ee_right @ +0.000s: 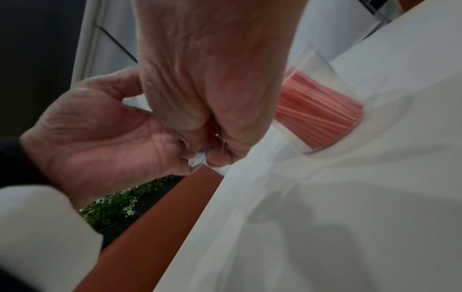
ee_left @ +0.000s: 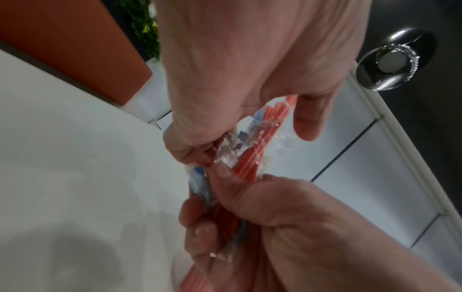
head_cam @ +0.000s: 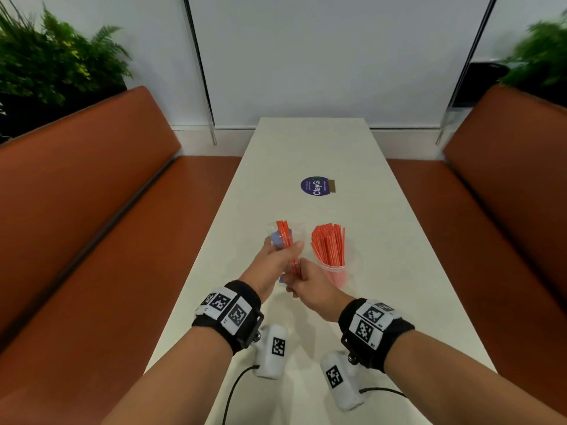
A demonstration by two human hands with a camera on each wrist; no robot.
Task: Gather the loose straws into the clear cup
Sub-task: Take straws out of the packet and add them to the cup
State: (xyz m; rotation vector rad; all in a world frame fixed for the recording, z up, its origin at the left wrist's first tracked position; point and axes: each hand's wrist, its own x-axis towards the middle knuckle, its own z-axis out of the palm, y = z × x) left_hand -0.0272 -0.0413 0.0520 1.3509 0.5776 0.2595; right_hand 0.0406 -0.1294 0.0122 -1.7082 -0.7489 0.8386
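Note:
A clear plastic bag with a blue label holds a few red straws. I hold it above the white table. My left hand grips the bag around its middle, fingers and thumb curled round it. My right hand pinches the bag's near end and the straw ends there; the grip shows in the right wrist view. To the right of the bag stands the clear cup, packed with many red straws. The right wrist view also shows this cup.
A round purple sticker lies farther up the narrow table. Orange benches run along both sides, with plants behind them. A white wall closes the far end.

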